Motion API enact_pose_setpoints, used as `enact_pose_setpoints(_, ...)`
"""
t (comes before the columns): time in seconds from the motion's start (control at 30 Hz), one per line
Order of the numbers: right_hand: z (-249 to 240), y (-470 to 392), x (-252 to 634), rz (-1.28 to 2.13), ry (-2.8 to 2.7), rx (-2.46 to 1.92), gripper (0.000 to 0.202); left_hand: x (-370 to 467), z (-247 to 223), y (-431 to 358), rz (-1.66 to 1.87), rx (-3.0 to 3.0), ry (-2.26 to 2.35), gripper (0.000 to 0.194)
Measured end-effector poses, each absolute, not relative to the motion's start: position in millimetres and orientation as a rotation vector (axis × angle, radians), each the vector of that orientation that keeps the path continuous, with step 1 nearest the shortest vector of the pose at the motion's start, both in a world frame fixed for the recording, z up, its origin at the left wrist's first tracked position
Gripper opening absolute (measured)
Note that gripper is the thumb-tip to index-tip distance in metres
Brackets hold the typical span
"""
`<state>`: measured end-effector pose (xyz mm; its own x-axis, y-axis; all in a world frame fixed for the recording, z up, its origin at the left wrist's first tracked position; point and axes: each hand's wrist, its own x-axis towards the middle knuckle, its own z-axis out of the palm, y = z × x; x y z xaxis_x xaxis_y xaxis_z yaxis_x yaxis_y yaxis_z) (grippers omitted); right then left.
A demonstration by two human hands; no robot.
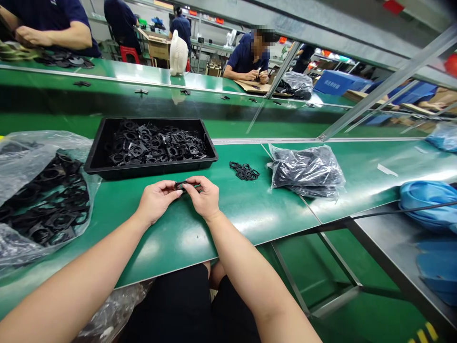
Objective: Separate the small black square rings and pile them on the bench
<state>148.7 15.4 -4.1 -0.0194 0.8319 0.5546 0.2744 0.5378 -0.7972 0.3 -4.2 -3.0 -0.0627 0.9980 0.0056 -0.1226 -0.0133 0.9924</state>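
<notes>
My left hand (pixel 158 199) and my right hand (pixel 203 194) meet over the green tabletop, both closed in a pinch on one small black plastic part (pixel 181 185). Fingers cover most of that part, so its full shape is hidden. Just beyond my hands stands a black tray (pixel 157 169) heaped with black ring-shaped parts (pixel 157 143). To the right of my right hand lies a small pile of black rings (pixel 244 171). An opened clear plastic bag (pixel 82 143) on the left holds many larger black parts (pixel 53 205).
A filled clear bag (pixel 307 169) rests right of the ring pile. Behind the tray runs a green conveyor (pixel 232 114) with scattered small black pieces. Metal struts (pixel 389 81) cross the upper right. Several people work across the line. Blue cloth (pixel 428 200) lies on the right.
</notes>
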Motion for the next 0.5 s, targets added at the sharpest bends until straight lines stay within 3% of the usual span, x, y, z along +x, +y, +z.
enact_pose_setpoints(0.27, -0.4, 15.1, 148.9, 0.888, -1.490, -0.953, 0.018, 0.0, -2.4, -3.6, 1.299, 1.135, 1.183, 0.030)
enact_pose_setpoints(0.5, 2.5, 17.7, 147.3, 1.267, -1.270, -0.948, 0.030, -3.1, -10.5, -3.0, 1.349, 1.459, 1.296, 0.014)
